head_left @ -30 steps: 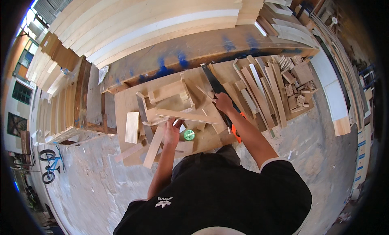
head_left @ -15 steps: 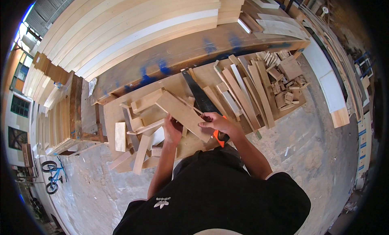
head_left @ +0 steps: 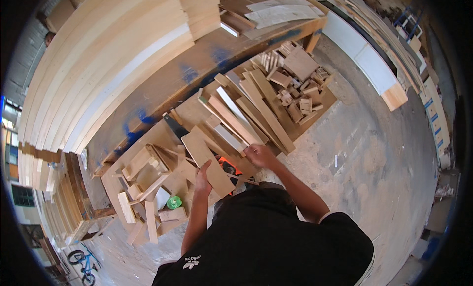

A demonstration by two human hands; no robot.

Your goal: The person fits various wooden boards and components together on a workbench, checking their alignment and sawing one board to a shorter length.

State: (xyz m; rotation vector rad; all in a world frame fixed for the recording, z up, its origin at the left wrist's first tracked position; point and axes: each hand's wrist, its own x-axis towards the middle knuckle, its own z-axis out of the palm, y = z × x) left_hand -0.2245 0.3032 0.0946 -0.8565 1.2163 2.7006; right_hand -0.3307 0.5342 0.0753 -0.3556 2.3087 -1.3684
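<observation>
My left hand (head_left: pixel 203 178) is closed on the edge of a flat, light-brown wooden board (head_left: pixel 209 163), which it holds tilted. Under that board lies a handsaw, its dark blade (head_left: pixel 173 126) showing beyond the far end and its orange handle (head_left: pixel 227 167) beside the near end. My right hand (head_left: pixel 262 157) is at the near ends of a row of long wooden strips (head_left: pixel 268 116). Its fingers are curled on the end of a pale strip (head_left: pixel 228 138), partly hiding the grip.
Small wood blocks (head_left: pixel 305 103) are heaped right of the strips. At left, wood offcuts (head_left: pixel 148 187) surround a green round item (head_left: pixel 174 202). A blue-stained workbench (head_left: pixel 162 101) bears stacked planks (head_left: pixel 118 64). Part of a person (head_left: pixel 49 38) shows behind them. A bicycle (head_left: pixel 84 264) stands lower left.
My right hand has left the board and moved to the strips' near ends. My left hand keeps the board, now turned more steeply. The view has swung to the right.
</observation>
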